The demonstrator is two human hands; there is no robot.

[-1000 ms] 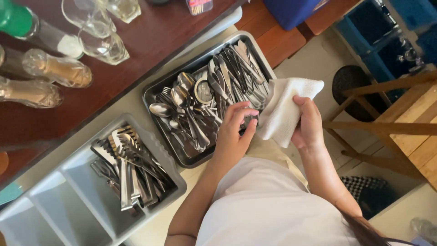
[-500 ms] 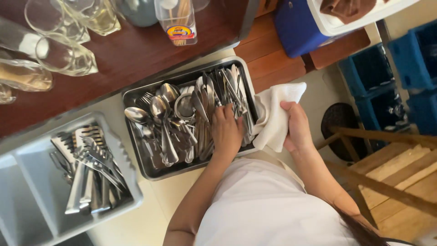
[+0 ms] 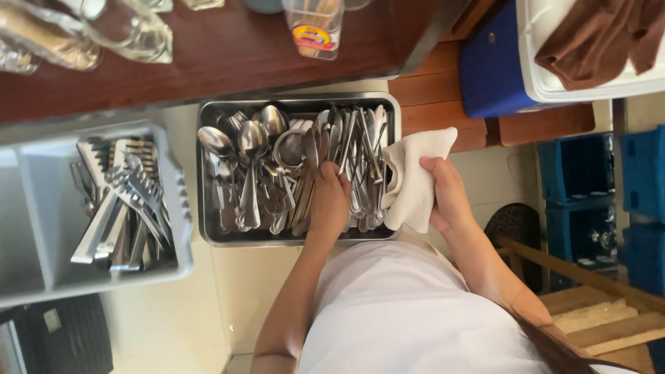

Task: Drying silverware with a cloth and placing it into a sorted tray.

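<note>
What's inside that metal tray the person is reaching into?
The metal tray holds a heap of loose cutlery: spoons, knives and a small strainer. The left hand rests on the pile, hiding what is beneath; the tray's bottom is mostly covered.

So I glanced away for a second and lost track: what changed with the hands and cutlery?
The left hand has slid from the tray's right part toward the middle of the cutlery, fingers down among the pieces; no grip is visible. The right hand still holds the white cloth at the metal tray edge. Everything else only shifts with the camera.

Bright daylight, perhaps slight edge blur
</note>
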